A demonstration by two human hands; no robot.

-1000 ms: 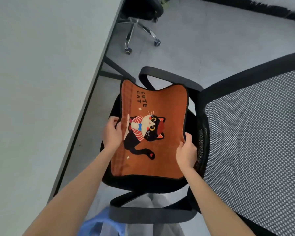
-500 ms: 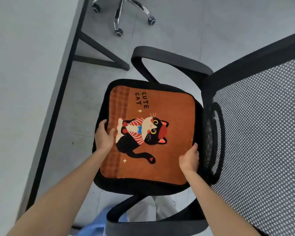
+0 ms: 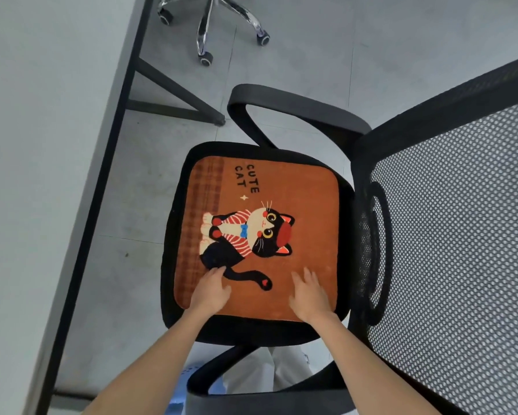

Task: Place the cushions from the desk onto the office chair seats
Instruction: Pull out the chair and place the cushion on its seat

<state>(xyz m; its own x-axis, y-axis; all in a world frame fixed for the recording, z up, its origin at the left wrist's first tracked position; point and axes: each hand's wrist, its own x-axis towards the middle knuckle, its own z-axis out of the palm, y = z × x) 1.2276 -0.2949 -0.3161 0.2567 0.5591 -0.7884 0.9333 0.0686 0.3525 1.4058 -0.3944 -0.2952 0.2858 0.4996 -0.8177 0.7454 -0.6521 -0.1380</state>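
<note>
Orange cat-print cushion [image 3: 296, 187], "CUTE CAT" lettering, flat on black seat [image 3: 174, 223]

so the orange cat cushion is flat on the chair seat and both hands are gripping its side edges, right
Not quite. The orange cat cushion does lie flat on the chair seat, but in the head view the left hand and right hand rest flat on its top near the front, fingers straight, not gripping its side edges.

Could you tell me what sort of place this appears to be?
Probably an office: a mesh-backed office chair with a cat cushion on its seat, a grey desk, and another chair's wheeled chrome base.
</note>
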